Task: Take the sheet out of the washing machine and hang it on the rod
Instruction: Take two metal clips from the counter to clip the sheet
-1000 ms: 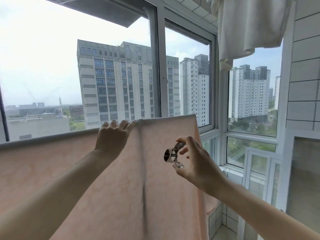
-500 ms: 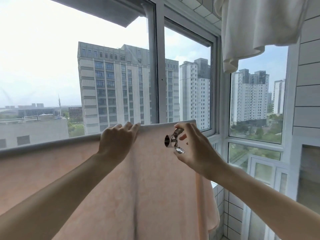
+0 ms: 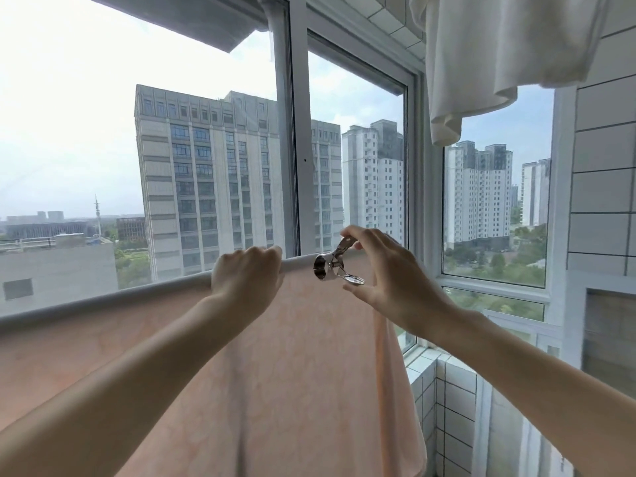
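Note:
A pale pink sheet (image 3: 296, 373) hangs draped over a horizontal rod (image 3: 103, 302) that runs across the window. The rod itself is wrapped by the sheet's top fold. My left hand (image 3: 246, 277) curls its fingers over the top of the sheet-covered rod and grips it. My right hand (image 3: 385, 273) pinches a shiny metal clothes clip (image 3: 332, 265) by its handles, its round jaws pointing left and sitting right at the rod, just right of my left hand.
A white cloth (image 3: 499, 56) hangs from above at the upper right. Window frames (image 3: 299, 149) stand close behind the rod. A tiled wall (image 3: 602, 166) is on the right and a low tiled ledge (image 3: 444, 390) lies below the window.
My right hand has carried the clip up from in front of the sheet to the level of the rod. My left hand keeps its hold on the top fold.

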{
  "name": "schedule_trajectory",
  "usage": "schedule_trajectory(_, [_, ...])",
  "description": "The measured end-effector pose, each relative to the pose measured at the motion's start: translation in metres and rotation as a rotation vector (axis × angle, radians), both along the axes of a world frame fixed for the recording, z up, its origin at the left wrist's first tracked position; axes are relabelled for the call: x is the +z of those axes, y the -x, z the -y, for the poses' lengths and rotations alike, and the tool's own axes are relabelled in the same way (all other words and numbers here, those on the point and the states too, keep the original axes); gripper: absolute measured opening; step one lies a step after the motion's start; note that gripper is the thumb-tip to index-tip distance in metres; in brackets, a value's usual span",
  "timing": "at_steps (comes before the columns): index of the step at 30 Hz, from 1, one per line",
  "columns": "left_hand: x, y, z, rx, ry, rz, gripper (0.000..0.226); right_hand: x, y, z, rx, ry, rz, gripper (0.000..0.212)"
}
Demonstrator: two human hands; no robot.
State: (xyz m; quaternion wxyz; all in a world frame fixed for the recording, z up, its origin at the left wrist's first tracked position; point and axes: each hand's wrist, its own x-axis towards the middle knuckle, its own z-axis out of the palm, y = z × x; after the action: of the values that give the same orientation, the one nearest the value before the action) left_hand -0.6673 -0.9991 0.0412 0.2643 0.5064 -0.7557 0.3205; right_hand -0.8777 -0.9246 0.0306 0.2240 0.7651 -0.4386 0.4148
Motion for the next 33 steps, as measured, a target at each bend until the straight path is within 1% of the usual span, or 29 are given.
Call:
schedule_trajectory(4, [0.002, 0.006, 0.003, 0.037, 0.002, 0.042, 0.015, 0.008, 0.006, 0.009, -0.024, 0.045, -0.042, 0.069])
schedule_trajectory(6, [0.005, 0.007, 0.005, 0.041, -0.03, 0.07, 0.016, 0.013, 0.008, 0.014, -0.046, 0.069, -0.075, 0.068])
schedule_trajectory(11, [0.011, 0.008, 0.008, 0.018, -0.085, 0.081, 0.015, 0.026, 0.012, 0.028, -0.048, 0.119, -0.119, 0.058])
schedule_trajectory(13, [0.009, 0.008, 0.008, 0.028, -0.08, 0.088, 0.012, 0.029, 0.012, 0.034, -0.041, 0.121, -0.127, 0.056])
schedule_trajectory(17, [0.008, 0.007, 0.006, 0.057, -0.039, 0.113, 0.014, 0.035, 0.013, 0.045, -0.027, 0.112, -0.134, 0.057])
schedule_trajectory(22, [0.006, 0.009, 0.002, 0.061, -0.008, 0.12, 0.015, 0.04, 0.008, 0.053, 0.017, 0.047, -0.118, 0.049])
schedule_trajectory(27, [0.005, 0.009, 0.003, 0.058, 0.005, 0.106, 0.016, 0.047, 0.002, 0.059, 0.021, -0.058, -0.141, 0.057])
schedule_trajectory(30, [0.004, 0.008, 0.005, 0.06, 0.0, 0.097, 0.017, 0.051, 0.001, 0.065, 0.028, -0.156, -0.178, 0.069])
schedule_trajectory(33, [0.004, 0.007, 0.006, 0.063, -0.01, 0.097, 0.015, 0.053, 0.001, 0.068, 0.078, -0.275, -0.166, 0.079])
